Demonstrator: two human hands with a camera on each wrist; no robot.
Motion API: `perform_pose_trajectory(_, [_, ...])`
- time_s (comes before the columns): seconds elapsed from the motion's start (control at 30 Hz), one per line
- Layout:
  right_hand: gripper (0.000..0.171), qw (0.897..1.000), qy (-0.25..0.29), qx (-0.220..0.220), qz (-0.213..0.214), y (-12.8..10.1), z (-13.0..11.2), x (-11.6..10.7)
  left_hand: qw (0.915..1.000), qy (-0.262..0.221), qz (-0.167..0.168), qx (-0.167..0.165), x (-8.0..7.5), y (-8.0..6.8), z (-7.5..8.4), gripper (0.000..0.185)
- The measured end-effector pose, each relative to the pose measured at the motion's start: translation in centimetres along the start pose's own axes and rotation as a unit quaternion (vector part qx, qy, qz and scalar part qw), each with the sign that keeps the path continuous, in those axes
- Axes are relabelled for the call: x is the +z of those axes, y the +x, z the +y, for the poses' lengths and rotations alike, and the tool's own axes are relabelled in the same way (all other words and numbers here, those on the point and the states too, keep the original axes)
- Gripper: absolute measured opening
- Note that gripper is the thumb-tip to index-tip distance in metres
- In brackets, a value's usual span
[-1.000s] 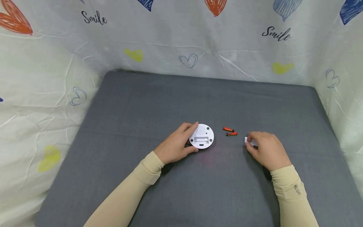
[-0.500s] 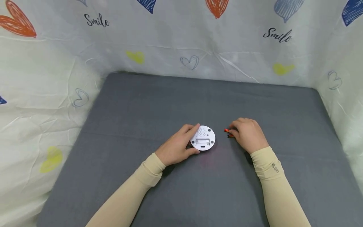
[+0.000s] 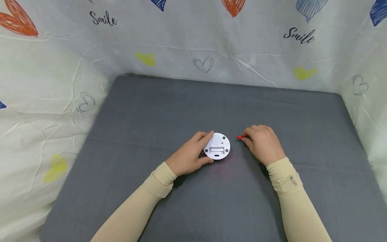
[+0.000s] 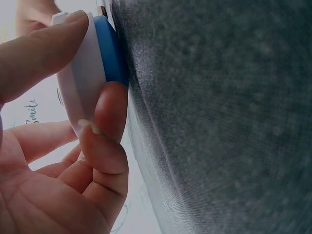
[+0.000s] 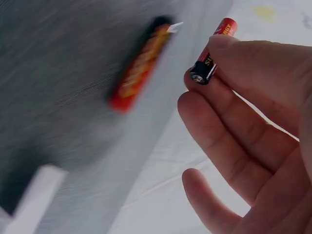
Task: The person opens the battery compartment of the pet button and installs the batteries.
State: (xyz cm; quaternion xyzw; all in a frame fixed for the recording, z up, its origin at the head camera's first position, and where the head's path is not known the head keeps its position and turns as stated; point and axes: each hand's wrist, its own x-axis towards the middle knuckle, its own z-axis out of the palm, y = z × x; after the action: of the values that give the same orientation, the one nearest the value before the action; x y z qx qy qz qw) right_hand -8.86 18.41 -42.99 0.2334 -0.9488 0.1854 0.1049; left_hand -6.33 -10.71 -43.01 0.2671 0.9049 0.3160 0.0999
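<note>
My left hand grips a round white device by its left edge, thumb at the near side and fingers at the far side. Its underside faces up, with a speaker-hole pattern, dark feet and a bare battery compartment. In the left wrist view the device's lower part is blue, close to the cloth. My right hand pinches a red and black battery between thumb and fingertips, its other fingers loosely bent. A second battery lies on the cloth below that hand, mostly hidden in the head view.
A small white piece lies on the cloth at the lower left of the right wrist view, blurred. Grey cloth covers the table. A pale curtain printed with hearts and "Smile" surrounds its back and sides.
My right hand has let go of the small white piece, moved left to the batteries and picked one up. The left hand keeps holding the device in place.
</note>
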Motion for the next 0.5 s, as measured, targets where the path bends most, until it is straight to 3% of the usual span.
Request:
perform_pose_trajectory(0.23, [0.01,0.998,0.006,-0.058,0.025,0.3,-3.1,-1.2,1.0,0.007,-0.003,-0.001,0.0,0.2,0.1,0.094])
perform_pose_trajectory(0.5, [0.013,0.995,0.01,-0.096,0.02,0.1,-5.5,-0.5,1.0,0.006,-0.001,0.007,0.0,0.3,0.0,0.092])
